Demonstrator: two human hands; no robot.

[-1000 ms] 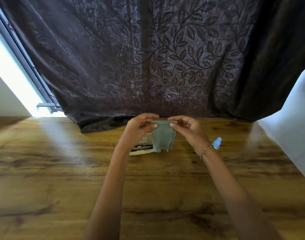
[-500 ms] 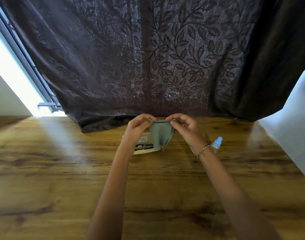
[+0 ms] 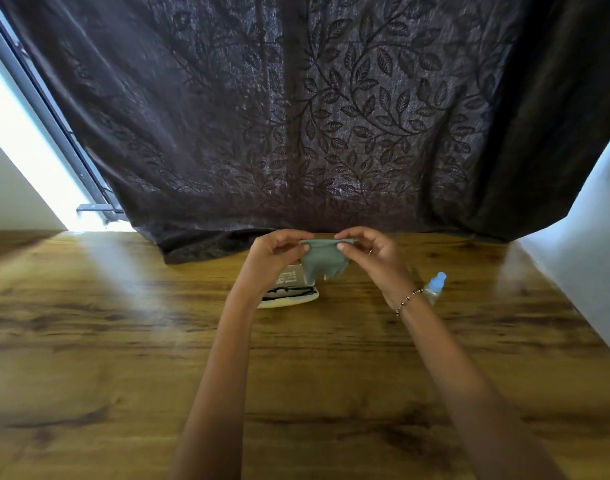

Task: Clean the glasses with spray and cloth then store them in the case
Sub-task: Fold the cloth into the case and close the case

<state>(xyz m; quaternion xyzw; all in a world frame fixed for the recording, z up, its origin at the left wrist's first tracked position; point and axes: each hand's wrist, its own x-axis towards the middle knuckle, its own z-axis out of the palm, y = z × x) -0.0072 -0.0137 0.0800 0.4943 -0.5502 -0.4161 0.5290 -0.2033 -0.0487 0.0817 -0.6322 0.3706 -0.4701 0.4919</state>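
Cloth (image 3: 322, 263) now hangs shorter and more bunched than a second ago, top edge pinched between left hand (image 3: 274, 252) and right hand (image 3: 369, 252), held close. Just below on the counter (image 3: 123, 341), apparently the glasses (image 3: 289, 291) lie crosswise in the open case (image 3: 289, 301), nearer the left hand

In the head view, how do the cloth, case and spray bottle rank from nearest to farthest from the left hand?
1. cloth, pinched in the left hand.
2. case, lying just under it.
3. spray bottle, off to the right.
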